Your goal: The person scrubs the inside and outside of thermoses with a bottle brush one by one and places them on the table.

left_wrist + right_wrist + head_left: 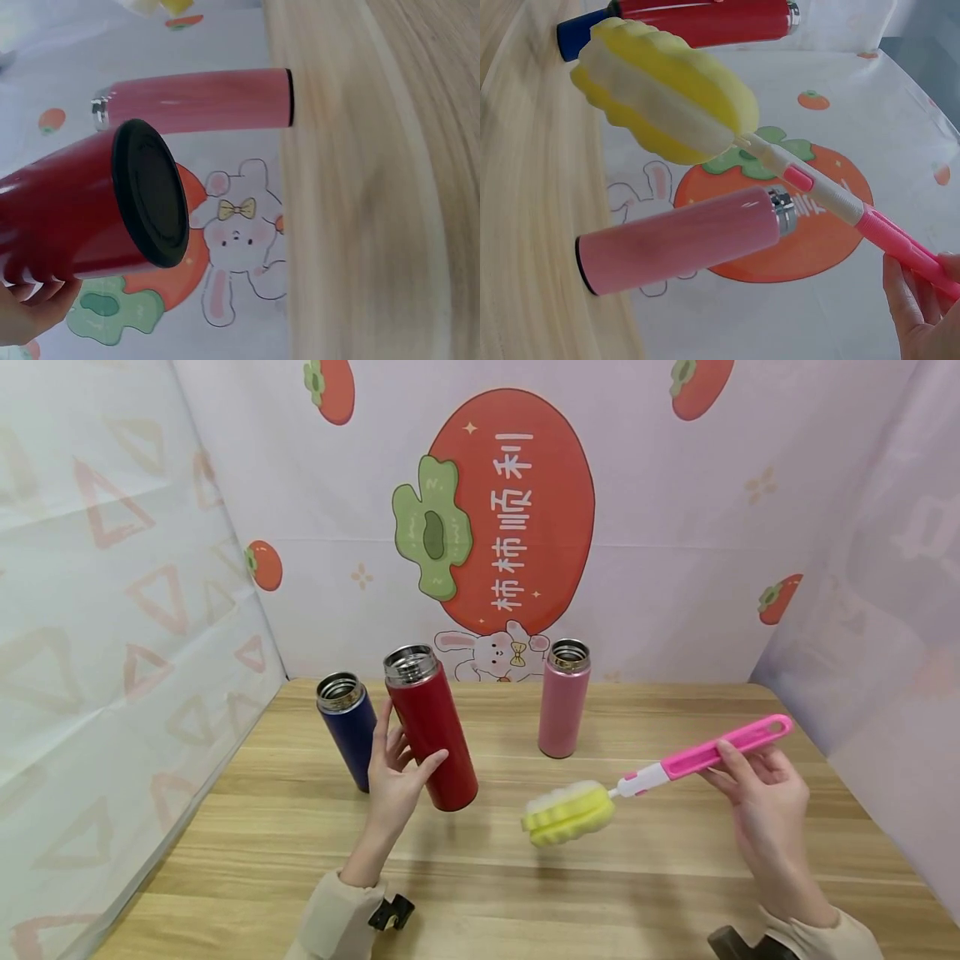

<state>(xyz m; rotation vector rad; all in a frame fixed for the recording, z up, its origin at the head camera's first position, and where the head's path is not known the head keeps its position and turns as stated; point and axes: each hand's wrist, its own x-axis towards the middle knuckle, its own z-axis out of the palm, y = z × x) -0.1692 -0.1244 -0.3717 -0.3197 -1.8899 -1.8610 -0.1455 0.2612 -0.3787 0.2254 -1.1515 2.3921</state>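
My left hand (397,781) grips a red thermos bottle (435,735), thumb across its front and fingers behind. The bottle has no lid, tilts a little to the left, and shows its black base (156,193) raised off the table in the left wrist view. In my right hand (768,797) is a bottle brush, pinched by its pink handle (723,748). The brush's yellow and white sponge head (570,814) points left and hangs over the table, to the right of the red bottle and apart from it.
A blue lidless bottle (348,727) stands just left of the red one, partly hidden by the left hand. Farther back stands a pink lidless bottle (564,702). Printed cloth walls (660,602) border the wooden table (495,893) at the back and sides.
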